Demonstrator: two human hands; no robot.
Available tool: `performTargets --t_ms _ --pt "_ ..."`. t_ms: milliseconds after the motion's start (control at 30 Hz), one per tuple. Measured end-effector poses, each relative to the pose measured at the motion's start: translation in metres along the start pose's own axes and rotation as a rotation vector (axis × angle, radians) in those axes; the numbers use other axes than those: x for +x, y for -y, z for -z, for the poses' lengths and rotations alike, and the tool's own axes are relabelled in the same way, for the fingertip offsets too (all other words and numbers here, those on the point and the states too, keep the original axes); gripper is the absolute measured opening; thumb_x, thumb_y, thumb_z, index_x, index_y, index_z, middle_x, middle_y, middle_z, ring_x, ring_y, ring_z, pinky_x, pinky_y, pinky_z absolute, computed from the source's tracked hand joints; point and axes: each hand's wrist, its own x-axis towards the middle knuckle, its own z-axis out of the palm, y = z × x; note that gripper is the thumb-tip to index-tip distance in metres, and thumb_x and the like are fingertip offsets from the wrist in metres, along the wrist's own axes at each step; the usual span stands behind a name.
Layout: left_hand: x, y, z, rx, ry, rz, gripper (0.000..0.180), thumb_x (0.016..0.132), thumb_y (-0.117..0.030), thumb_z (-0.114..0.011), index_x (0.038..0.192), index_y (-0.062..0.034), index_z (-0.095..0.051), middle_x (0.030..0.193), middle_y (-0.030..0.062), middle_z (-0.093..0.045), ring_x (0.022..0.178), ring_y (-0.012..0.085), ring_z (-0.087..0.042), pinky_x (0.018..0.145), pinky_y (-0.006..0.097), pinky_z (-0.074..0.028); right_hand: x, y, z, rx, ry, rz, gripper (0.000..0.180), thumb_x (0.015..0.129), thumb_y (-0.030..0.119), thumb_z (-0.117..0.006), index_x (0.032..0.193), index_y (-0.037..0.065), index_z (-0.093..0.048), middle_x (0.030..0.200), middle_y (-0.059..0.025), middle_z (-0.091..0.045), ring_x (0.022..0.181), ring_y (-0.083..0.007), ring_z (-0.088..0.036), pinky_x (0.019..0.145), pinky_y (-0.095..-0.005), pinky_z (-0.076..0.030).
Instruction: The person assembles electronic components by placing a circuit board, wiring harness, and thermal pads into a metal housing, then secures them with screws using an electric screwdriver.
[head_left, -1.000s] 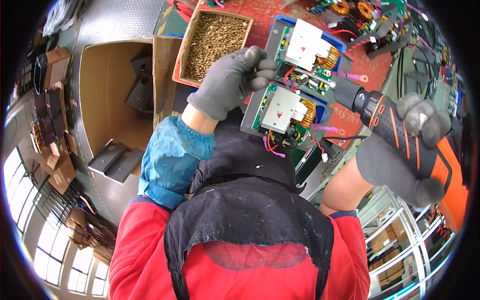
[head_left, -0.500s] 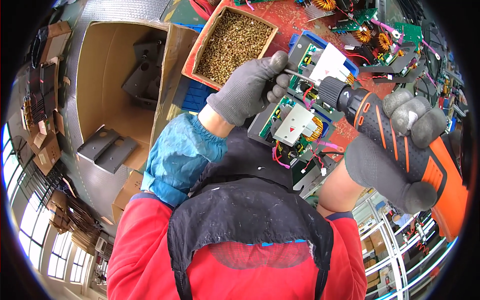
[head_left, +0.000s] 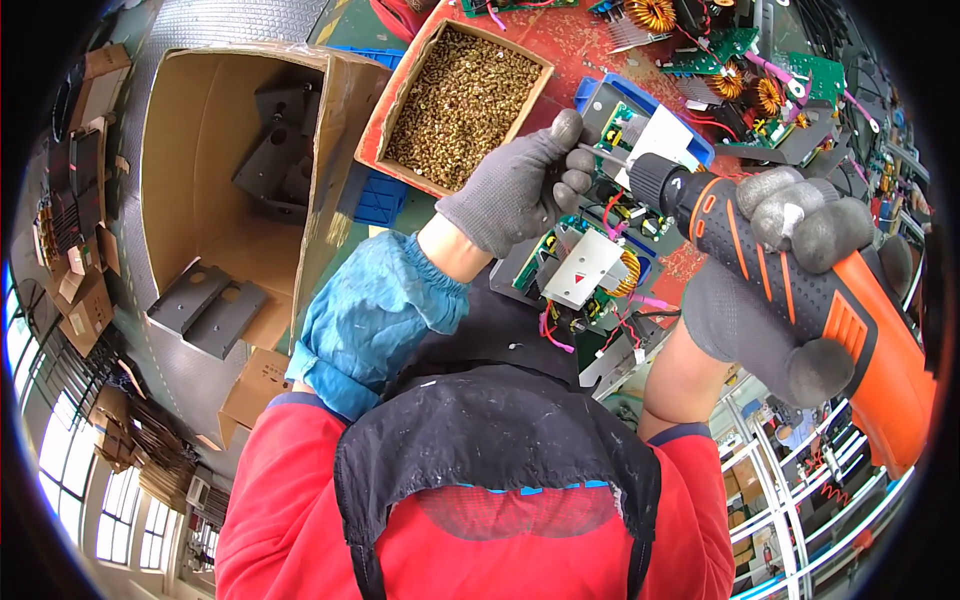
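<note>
My right hand [head_left: 810, 225], in a grey glove, is wrapped round the handle of an orange and black power drill [head_left: 868, 318]. Its thin driver bit [head_left: 606, 156] points left, towards my gloved left hand [head_left: 512, 188]. The left fingers are pinched together at the bit's tip; whatever they hold there is hidden. Just below lies a green circuit board with a white metal plate [head_left: 584, 268] and a copper-wound coil [head_left: 628, 272]. Another board with a white plate [head_left: 662, 140] is behind the bit, partly covered by the drill.
A box full of small brass-coloured screws [head_left: 460, 105] stands on the red worktop [head_left: 565, 40], beyond my left hand. To the left is a cardboard box [head_left: 190, 150] holding dark metal brackets [head_left: 278, 160]. More boards with coils [head_left: 728, 82] and wires crowd the far right.
The drill has shifted slightly left with my right hand. My left hand has moved a little right, its fingers still pinched near the bit's tip.
</note>
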Motion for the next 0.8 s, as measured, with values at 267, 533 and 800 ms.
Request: performTargets --t_ms 267,533,800 --pt "0.010 -0.007 0.019 0.210 -0.177 -0.134 0.039 0.100 -0.035 -0.054 0.118 -0.0001 -0.056 0.092 0.0121 -0.065 0.076 0.0181 -0.063 0.062 0.026 -0.052 0.012 -0.046 0.018 -0.153 -0.217 -0.031 0.058 0.090 0.033 -0.063 0.131 -0.001 -0.042 0.094 -0.0181 -0.066 0.079 -0.0283 -0.065 0.081 -0.0404 -0.054" --pt "-0.001 0.004 0.033 0.798 -0.255 -0.145 0.022 0.089 -0.018 -0.066 0.105 -0.0043 -0.062 0.087 0.0017 -0.062 0.076 0.0119 -0.062 0.070 0.027 -0.052 0.012 -0.066 0.013 -0.267 -0.298 -0.040 0.059 0.080 0.011 -0.067 0.129 -0.009 -0.039 0.086 -0.0168 -0.067 0.070 -0.0218 -0.066 0.071 -0.0360 -0.058" --pt "0.009 0.024 0.026 1.738 -0.398 -0.410 0.031 0.072 -0.027 -0.080 0.090 -0.0067 -0.065 0.086 0.0080 -0.066 0.081 0.0243 -0.067 0.071 0.037 -0.052 0.015 -0.067 0.005 -0.315 -0.296 0.005 0.057 0.082 0.010 -0.066 0.128 -0.009 -0.040 0.085 -0.0178 -0.067 0.068 -0.0226 -0.066 0.070 -0.0374 -0.058"
